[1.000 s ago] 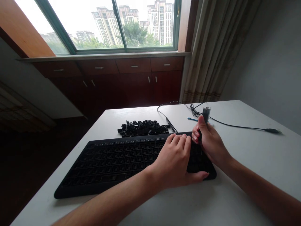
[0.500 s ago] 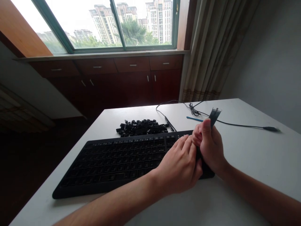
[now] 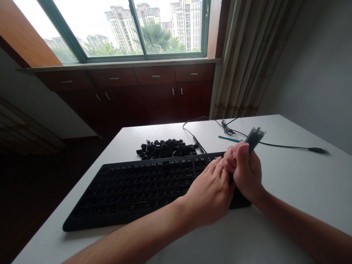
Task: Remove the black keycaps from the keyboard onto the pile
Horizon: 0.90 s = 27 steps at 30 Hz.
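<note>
Lying beneath left fingers [image 3: 215, 169]: keyboard [image 3: 148, 182]

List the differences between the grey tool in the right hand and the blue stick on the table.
Pose: the grey tool is gripped in the right hand, tilted upward; the blue stick lies flat on the white table.
Colour: the tool is grey, the stick blue.
Width: the tool's visible end is broad, the stick slender.
Shared: both are right of the black key pile.
</note>
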{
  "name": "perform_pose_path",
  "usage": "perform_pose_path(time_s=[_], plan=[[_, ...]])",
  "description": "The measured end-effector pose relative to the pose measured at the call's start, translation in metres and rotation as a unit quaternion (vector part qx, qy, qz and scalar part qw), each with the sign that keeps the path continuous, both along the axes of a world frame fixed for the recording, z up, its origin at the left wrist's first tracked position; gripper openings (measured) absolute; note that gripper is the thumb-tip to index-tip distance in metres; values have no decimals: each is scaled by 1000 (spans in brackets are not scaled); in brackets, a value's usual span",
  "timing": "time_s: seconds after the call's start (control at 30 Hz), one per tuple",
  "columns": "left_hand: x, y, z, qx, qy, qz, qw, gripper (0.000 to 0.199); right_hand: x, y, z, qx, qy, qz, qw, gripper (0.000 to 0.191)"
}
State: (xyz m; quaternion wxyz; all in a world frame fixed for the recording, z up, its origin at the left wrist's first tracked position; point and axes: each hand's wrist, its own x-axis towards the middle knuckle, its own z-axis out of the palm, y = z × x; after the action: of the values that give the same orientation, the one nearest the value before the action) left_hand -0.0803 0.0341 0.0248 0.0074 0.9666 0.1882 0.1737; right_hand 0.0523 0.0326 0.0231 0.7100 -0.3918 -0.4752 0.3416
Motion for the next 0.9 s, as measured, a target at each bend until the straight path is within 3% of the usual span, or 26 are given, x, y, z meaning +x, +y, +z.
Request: perform_pose_path(time_s=[0.13,0.33,0.57,0.9], plan=[[0,1,-1,-33,-22,11,999,40,1,4,0,-40,15,3,999,52],[-2,6,-1,-106,-79,25,991,32,2,8,4,-26,57,11,998,51],[-3,12,-8,-162,-124,44,978,23,11,14,9,-21,96,-26,995,50],[-6,15,-7,-129,-124,27,984,25,17,19,12,-30,120,-37,992,51]])
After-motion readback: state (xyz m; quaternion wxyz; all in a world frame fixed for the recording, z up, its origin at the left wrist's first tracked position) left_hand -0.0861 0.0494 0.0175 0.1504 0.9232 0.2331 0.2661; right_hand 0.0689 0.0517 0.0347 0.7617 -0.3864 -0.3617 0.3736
